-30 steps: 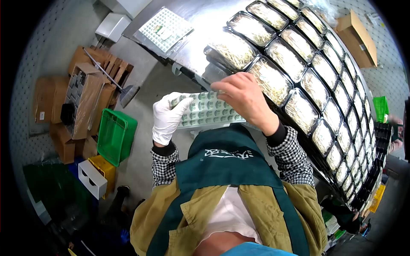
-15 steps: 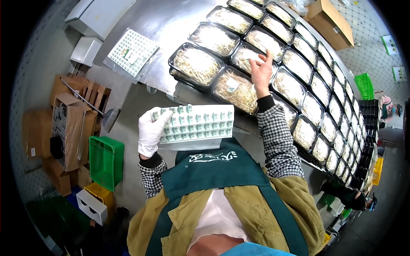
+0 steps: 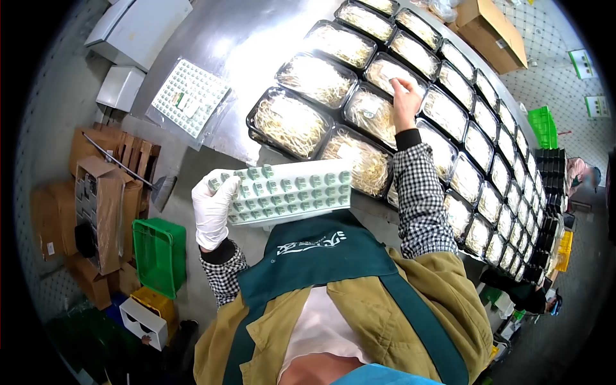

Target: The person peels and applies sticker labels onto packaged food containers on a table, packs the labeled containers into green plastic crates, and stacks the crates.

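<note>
My left hand (image 3: 215, 205), in a white glove, grips the left end of a sheet of small green-and-white stickers (image 3: 292, 189), held in front of the apron. The thumb lies over its face. Bare, my right hand (image 3: 407, 102) reaches over the film-wrapped black trays of bean sprouts. Its fingers are pinched together at the film of one sprout tray (image 3: 385, 69); whatever is between the fingertips is too small to make out. A sticker (image 3: 367, 114) shows on the neighbouring sprout tray (image 3: 378, 125), nearer to me.
Rows of sprout trays cover the right of the metal table (image 3: 237, 45). More sticker sheets in clear plastic (image 3: 189, 96) lie at its left edge. On the floor left stand a green crate (image 3: 157, 256) and cardboard boxes (image 3: 96, 192). Another person (image 3: 581, 173) is far right.
My right hand has moved from the nearer tray to the one beyond it, and its spread fingers have come together. The left hand and sticker sheet have shifted slightly left, tilting a little.
</note>
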### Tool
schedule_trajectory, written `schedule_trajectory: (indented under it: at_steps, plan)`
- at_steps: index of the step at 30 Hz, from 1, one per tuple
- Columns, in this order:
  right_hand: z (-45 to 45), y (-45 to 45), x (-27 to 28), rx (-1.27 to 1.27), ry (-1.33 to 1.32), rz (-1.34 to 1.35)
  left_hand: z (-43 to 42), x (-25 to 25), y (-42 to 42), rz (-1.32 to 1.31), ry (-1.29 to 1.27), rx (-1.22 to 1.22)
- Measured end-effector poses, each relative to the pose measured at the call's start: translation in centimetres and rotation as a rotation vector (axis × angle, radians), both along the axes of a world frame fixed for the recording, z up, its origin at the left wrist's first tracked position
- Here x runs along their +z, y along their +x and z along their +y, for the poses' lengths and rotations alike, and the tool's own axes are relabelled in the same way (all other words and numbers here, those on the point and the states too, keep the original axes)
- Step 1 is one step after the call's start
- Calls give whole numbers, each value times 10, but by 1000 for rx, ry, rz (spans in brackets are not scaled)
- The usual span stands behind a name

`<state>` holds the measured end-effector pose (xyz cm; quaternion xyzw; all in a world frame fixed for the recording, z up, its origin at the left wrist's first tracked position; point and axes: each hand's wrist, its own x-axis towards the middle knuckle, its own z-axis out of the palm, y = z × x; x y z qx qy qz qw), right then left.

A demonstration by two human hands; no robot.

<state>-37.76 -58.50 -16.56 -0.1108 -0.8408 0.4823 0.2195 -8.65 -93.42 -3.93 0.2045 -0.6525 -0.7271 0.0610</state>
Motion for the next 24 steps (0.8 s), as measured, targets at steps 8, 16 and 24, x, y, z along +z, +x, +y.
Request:
schedule_trajectory:
  at_steps: [8, 16, 24]
  plan:
    - [-17, -11, -1, -84, 539, 45, 19, 17, -64, -19, -23, -101]
    - [-78, 37, 138, 1044, -131, -186, 34, 10, -104, 19, -310, -198]
    - [-152, 83, 183, 1212, 395, 264, 22, 38, -118, 104, -511, -199]
